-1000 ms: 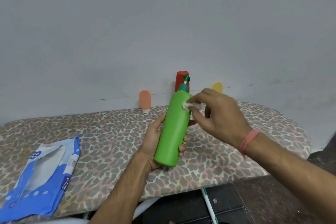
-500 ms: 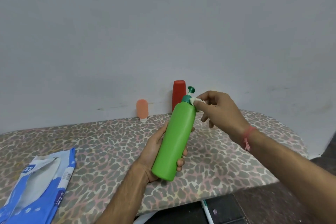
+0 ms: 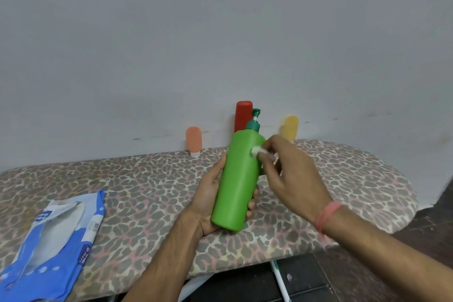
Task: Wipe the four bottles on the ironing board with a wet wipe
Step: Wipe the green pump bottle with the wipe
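My left hand (image 3: pixel 208 193) grips a tall green pump bottle (image 3: pixel 239 179) from behind, holding it upright and slightly tilted above the ironing board (image 3: pixel 147 191). My right hand (image 3: pixel 291 174) pinches a small white wet wipe (image 3: pixel 256 151) against the bottle's upper right side, below its teal pump. Three bottles stand at the board's far edge against the wall: a small orange one (image 3: pixel 193 141), a red one (image 3: pixel 242 117) partly behind the green bottle, and a yellow one (image 3: pixel 290 127) behind my right hand.
A blue and white wet wipe pack (image 3: pixel 56 240) lies on the board at the front left. The board's rounded end is at the right, with dark floor (image 3: pixel 429 228) beyond it. A grey wall rises right behind the board.
My right hand has moved the wipe down from the bottle's neck to its upper side. The yellow bottle shows again behind my hand.
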